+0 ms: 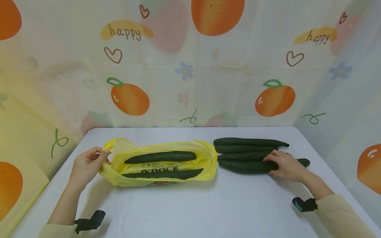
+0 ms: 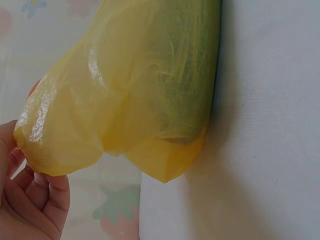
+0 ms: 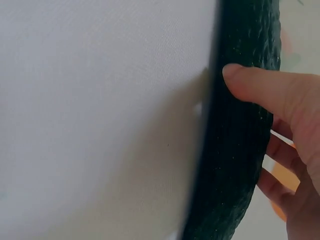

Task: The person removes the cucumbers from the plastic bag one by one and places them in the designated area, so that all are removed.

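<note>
A yellow plastic bag [image 1: 113, 172] lies on its side at the left middle of the table, its mouth spread toward me. Inside it rest two dark green cucumbers, one behind [image 1: 163, 156] and one in front [image 1: 172, 174]. At the bag's left end, my left hand [image 1: 89, 163] pinches the thin plastic edge between thumb and fingers. My right hand [image 1: 287, 165] grips the nearest cucumber [image 1: 244, 167] of a group to the right of the bag. In the right wrist view, the thumb [image 3: 250, 85] presses one side of this cucumber and the fingers reach round its other side.
Behind the gripped cucumber lie several more cucumbers [image 1: 247, 142], side by side near the bag's right end. A white cloth covers the table [image 1: 190, 208]. A curtain [image 1: 220, 99] printed with fruit hangs behind the table's back edge.
</note>
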A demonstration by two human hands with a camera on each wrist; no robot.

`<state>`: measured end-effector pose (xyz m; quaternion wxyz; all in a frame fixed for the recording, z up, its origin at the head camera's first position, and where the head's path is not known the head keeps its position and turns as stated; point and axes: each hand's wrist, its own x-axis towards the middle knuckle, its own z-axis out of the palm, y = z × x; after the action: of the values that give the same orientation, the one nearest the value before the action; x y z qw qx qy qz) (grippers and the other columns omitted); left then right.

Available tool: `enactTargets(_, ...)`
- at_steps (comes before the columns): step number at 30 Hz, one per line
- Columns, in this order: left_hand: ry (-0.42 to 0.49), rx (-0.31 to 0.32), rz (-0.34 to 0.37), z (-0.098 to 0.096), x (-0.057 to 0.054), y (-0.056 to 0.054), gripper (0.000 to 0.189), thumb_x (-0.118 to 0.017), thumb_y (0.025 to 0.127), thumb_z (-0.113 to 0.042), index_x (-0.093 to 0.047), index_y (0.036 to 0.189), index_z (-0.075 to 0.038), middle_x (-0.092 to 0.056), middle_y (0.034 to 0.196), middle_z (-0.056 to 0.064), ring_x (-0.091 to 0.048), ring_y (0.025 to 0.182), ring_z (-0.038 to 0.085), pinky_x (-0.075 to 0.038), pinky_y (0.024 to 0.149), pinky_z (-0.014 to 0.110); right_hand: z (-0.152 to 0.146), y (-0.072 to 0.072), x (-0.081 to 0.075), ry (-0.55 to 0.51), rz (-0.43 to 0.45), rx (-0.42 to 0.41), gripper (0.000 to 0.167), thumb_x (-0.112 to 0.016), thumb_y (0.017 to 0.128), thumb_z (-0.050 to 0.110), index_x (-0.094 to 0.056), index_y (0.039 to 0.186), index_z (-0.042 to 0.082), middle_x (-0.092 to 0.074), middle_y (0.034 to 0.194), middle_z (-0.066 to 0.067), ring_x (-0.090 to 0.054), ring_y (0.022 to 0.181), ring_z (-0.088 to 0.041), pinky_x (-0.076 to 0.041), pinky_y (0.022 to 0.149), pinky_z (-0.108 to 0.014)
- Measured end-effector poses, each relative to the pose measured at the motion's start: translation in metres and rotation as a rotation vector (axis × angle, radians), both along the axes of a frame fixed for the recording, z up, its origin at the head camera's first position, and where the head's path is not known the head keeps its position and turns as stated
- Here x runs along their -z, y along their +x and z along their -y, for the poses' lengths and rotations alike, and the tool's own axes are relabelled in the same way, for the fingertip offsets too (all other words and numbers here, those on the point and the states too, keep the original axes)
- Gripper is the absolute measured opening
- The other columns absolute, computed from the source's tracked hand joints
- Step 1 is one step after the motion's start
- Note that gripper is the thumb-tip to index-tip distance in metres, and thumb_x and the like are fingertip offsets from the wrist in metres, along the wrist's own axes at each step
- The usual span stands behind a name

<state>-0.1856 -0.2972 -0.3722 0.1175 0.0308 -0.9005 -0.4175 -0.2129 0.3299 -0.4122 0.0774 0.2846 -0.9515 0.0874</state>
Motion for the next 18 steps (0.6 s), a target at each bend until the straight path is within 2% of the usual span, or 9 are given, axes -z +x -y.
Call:
enactTargets(4, -0.003, -0.005, 0.005, 0.0006, -0.0001, -0.0005, 0.038, -0.055, 0.091, -0.04, -0.061, 0.098, -0.003, -0.063, 0.064, -0.008, -0.053, 0.052, 0.009, -0.047, 0.048, 0.023, 0.0004, -0.0034, 0.0019, 0.007, -0.044, -0.014, 0.043, -0.084, 0.06, 0.014, -0.064, 0.098, 0.012, -0.056, 0.089, 0.002, -0.056, 0.078, -0.018, -0.049, 0.069, -0.039)
enactTargets(10, -0.011, -0.004, -0.004, 0.0009, 0.0009, -0.0023, 0.038, -0.055, 0.091, -0.04, -0.062, 0.097, -0.003, -0.063, 0.064, -0.009, -0.053, 0.052, 0.008, -0.046, 0.048, 0.022, 0.0006, -0.0039, 0.0045, -0.001, -0.051, -0.004, 0.043, -0.084, 0.06, 0.014, -0.063, 0.098, 0.011, -0.057, 0.091, -0.001, -0.058, 0.082, -0.023, -0.049, 0.07, -0.043)
enactTargets(14, -0.006, 0.002, -0.009, 0.001, 0.0003, -0.0023, 0.038, -0.055, 0.09, -0.04, -0.061, 0.097, -0.003, -0.063, 0.064, -0.009, -0.053, 0.052, 0.008, -0.045, 0.048, 0.021, -0.0001, -0.0015, 0.003, -0.02, -0.029, -0.006, 0.042, -0.082, 0.063, 0.014, -0.063, 0.101, 0.011, -0.058, 0.094, -0.002, -0.057, 0.086, -0.025, -0.048, 0.072, -0.045)
enactTargets(18, -0.017, 0.0, -0.018, 0.0013, -0.0007, -0.0022, 0.037, -0.055, 0.09, -0.039, -0.061, 0.096, -0.003, -0.062, 0.063, -0.01, -0.052, 0.051, 0.007, -0.044, 0.047, 0.021, -0.0022, 0.0006, -0.0022, -0.086, 0.014, -0.004, 0.037, -0.079, 0.069, 0.012, -0.063, 0.103, 0.012, -0.059, 0.097, -0.001, -0.056, 0.09, -0.024, -0.047, 0.077, -0.044)
